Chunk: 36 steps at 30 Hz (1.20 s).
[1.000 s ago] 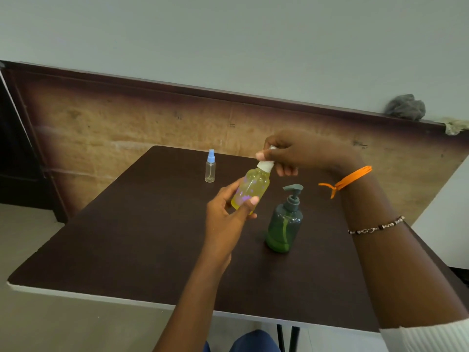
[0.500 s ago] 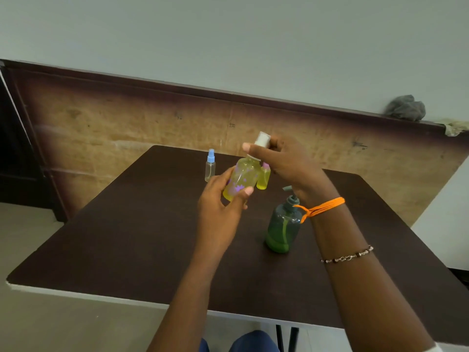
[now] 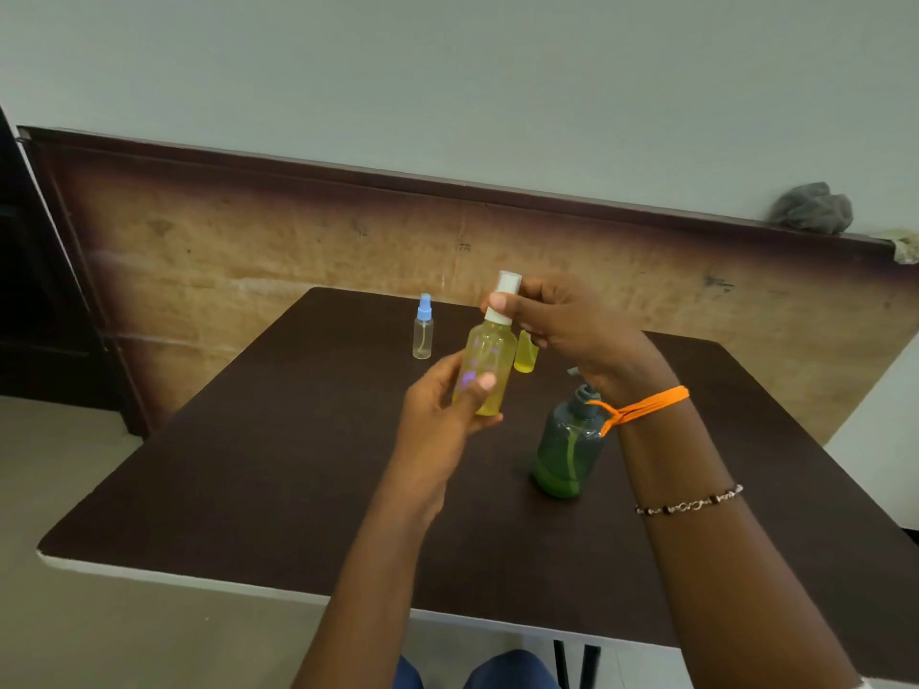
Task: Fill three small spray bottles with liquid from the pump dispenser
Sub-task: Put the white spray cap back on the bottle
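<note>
Our left hand (image 3: 442, 415) gripped a filled yellow bottle (image 3: 487, 363); our right hand (image 3: 562, 325) pinched its white cap (image 3: 505, 295). Another yellow bottle (image 3: 525, 353) looked filled, the blue-capped bottle (image 3: 422, 330) empty.

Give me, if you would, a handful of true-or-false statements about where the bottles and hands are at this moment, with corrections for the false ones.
1. The left hand holds the yellow spray bottle by its body. True.
2. The right hand presses the green pump dispenser. False: its fingers grip the yellow bottle's white cap; the dispenser stands untouched on the table.
3. The blue-capped spray bottle looks clear and empty. True.
4. The blue-capped bottle lies on its side. False: it stands upright.
5. A second small yellow bottle stands behind the held one. True.
</note>
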Each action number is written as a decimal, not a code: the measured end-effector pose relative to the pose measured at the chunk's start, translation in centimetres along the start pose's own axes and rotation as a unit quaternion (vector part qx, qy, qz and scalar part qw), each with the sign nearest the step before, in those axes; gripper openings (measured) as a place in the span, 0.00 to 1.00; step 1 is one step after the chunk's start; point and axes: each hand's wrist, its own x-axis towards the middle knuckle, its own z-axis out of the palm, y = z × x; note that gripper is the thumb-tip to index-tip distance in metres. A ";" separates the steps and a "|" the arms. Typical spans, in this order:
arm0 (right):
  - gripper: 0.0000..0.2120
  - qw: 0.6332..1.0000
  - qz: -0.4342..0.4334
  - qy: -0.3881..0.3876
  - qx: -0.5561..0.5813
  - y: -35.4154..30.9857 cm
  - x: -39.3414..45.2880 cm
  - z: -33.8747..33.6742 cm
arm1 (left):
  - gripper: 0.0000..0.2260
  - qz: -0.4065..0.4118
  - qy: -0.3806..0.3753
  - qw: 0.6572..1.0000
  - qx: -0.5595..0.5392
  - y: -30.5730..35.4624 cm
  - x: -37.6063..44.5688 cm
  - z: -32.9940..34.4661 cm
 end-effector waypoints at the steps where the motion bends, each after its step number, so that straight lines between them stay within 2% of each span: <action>1: 0.11 1.000 -0.004 0.012 -0.002 -0.1 -0.1 0.2 | 0.07 -0.003 -0.001 1.000 -0.016 0.0 -0.2 0.2; 3: 0.07 1.000 -0.017 0.015 0.020 -0.2 -0.4 0.2 | 0.11 -0.034 -0.022 0.995 -0.086 0.4 -0.6 0.3; 6: 0.05 0.989 -0.036 -0.077 0.122 0.3 -0.6 -0.8 | 0.18 -0.117 -0.102 0.967 -0.203 1.1 -0.7 -0.3; 8: 0.08 0.971 -0.039 -0.158 0.177 0.7 -0.7 -1.2 | 0.21 -0.150 -0.171 0.939 -0.259 1.2 -0.6 -0.7; 10: 0.15 0.956 -0.031 -0.209 0.203 1.0 -0.7 -1.0 | 0.27 -0.201 -0.222 0.899 -0.319 0.6 -0.5 -0.8; 12: 0.22 0.946 -0.019 -0.224 0.235 1.2 -0.8 -0.5 | 0.27 -0.249 -0.263 0.852 -0.378 0.1 -0.5 -0.9; 13: 0.21 0.947 -0.015 -0.215 0.238 1.3 -0.8 -0.2 | 0.24 -0.258 -0.263 0.845 -0.387 0.0 -0.5 -0.8; 14: 0.19 0.953 -0.006 -0.196 0.232 1.6 -0.8 0.0 | 0.22 -0.259 -0.245 0.860 -0.366 0.0 -0.5 -0.8; 17: 0.09 0.975 0.009 -0.133 0.179 2.1 -1.0 0.7 | 0.11 -0.215 -0.151 0.951 -0.160 -0.1 -0.3 -0.7; 19: 0.09 0.984 0.004 -0.108 0.142 2.1 -1.4 1.2 | 0.06 -0.179 -0.105 0.977 -0.057 -0.4 -0.3 -0.6; 21: 0.08 0.989 0.015 -0.070 0.128 1.9 -1.8 1.8 | 0.06 -0.136 -0.056 0.989 0.017 -1.0 -0.1 -0.6; 25: 0.13 0.995 0.048 0.034 0.080 2.3 -1.9 2.8 | 0.06 -0.050 0.046 0.987 0.145 -2.2 0.6 -0.3; 29: 0.15 0.990 0.070 0.103 0.067 2.6 -1.9 3.9 | 0.09 0.033 0.127 0.962 0.239 -3.7 1.1 -0.5; 32: 0.15 0.988 0.061 0.117 0.073 2.6 -1.8 4.7 | 0.11 0.057 0.142 0.954 0.258 -3.9 0.9 -0.6; 36: 0.10 0.983 0.030 0.151 0.099 3.5 -1.9 5.7 | 0.14 0.027 0.115 0.955 0.274 -3.0 2.0 -1.3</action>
